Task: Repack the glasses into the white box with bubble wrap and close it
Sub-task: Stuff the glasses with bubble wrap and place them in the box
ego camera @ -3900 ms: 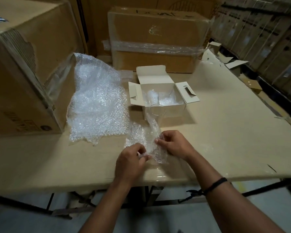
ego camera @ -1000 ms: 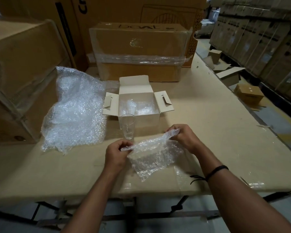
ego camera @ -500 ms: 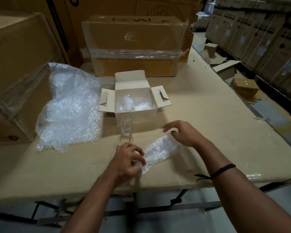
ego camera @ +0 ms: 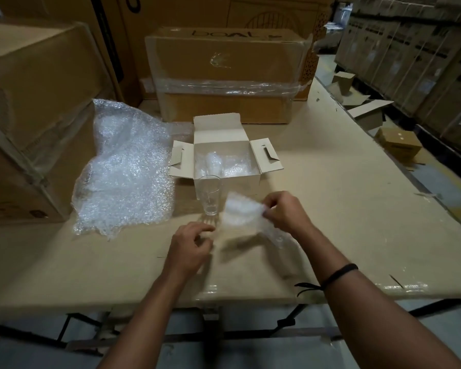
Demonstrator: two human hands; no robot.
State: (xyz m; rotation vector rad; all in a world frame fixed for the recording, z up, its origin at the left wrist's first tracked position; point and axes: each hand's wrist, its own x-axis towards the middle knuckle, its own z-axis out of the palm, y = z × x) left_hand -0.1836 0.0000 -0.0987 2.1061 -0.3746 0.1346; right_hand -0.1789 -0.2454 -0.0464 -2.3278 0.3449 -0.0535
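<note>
Head view — crinkly bubble wrap sheet (ego camera: 241, 212), clear tapered glass (ego camera: 210, 195)

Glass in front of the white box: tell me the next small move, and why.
Probably bring the bubble wrap sheet against the glass's side and start rolling it round. The glass stands upright and bare before the open white box. The right hand pinches the sheet, lifted just beside it, and the left hand is close by to steady.
</note>
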